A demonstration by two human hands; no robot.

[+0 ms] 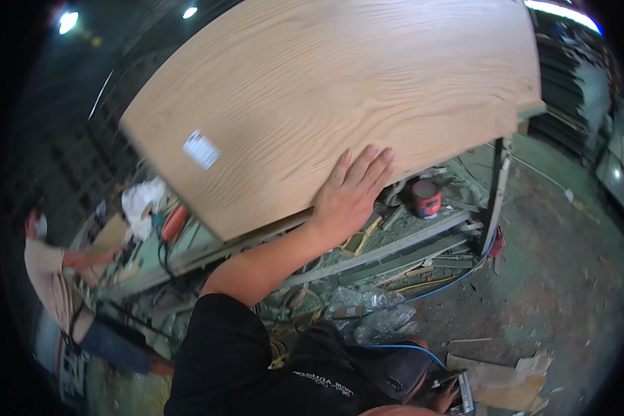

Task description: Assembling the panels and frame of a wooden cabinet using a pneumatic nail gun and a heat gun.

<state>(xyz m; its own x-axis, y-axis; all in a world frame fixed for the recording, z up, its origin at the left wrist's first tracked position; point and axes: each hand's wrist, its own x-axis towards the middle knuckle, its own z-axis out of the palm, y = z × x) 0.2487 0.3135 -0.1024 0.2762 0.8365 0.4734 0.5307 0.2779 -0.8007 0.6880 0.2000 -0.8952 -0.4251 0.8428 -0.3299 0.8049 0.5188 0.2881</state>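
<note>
A large light wood-grain panel (367, 90) lies across a workbench, with a white label (201, 149) near its left end. My left hand (350, 187) rests flat on the panel's near edge, fingers stretched out and holding nothing. Low at the bottom edge, my right hand (445, 398) is closed round a dark and silver tool (464, 392), partly cut off by the frame. A blue hose (430, 355) runs to that tool, which looks like an air nailer.
On a shelf under the panel stands a red can (426, 197). A co-worker (55, 277) is at the bench's left end, near a white plastic bag (143, 206). Cardboard pieces (509, 381) and clear plastic sheeting (388, 322) lie on the floor.
</note>
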